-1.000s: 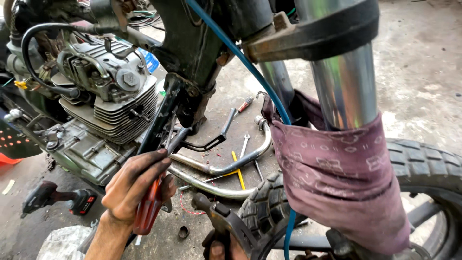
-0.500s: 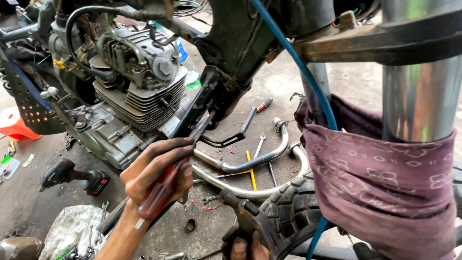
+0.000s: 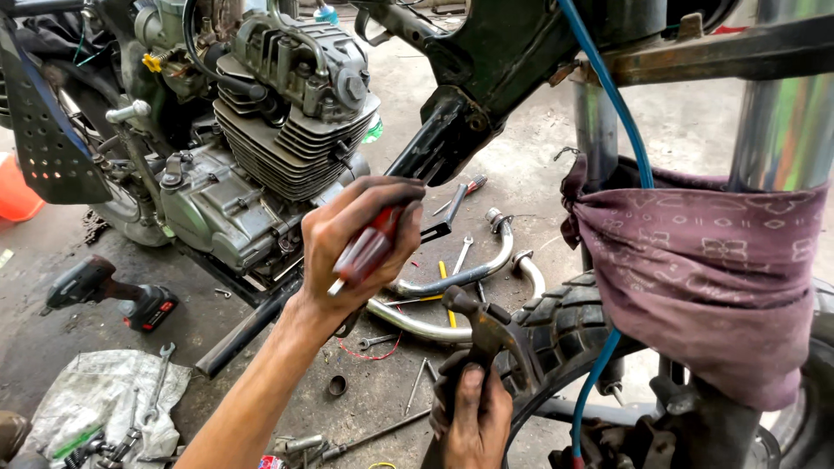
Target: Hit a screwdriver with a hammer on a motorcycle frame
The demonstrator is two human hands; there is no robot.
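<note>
My left hand (image 3: 343, 260) grips a red-handled screwdriver (image 3: 372, 245), its shaft pointing up at the lower end of the dark motorcycle frame tube (image 3: 439, 143). At the bottom centre, my right hand (image 3: 473, 421) holds a claw hammer (image 3: 486, 326) upright by its handle, the head just below the left hand and next to the front tyre (image 3: 565, 321). The finned engine (image 3: 287, 130) sits left of the frame tube.
A purple cloth (image 3: 704, 269) wraps the chrome fork (image 3: 786, 130), and a blue cable (image 3: 608, 87) runs down past it. Chrome exhaust pipes (image 3: 460, 278) and loose wrenches lie on the concrete floor. A black and red power tool (image 3: 104, 291) and a sack of tools (image 3: 95, 408) lie left.
My left hand has risen with the screwdriver toward the frame tube. The hammer in my right hand has come up further into view beside the tyre.
</note>
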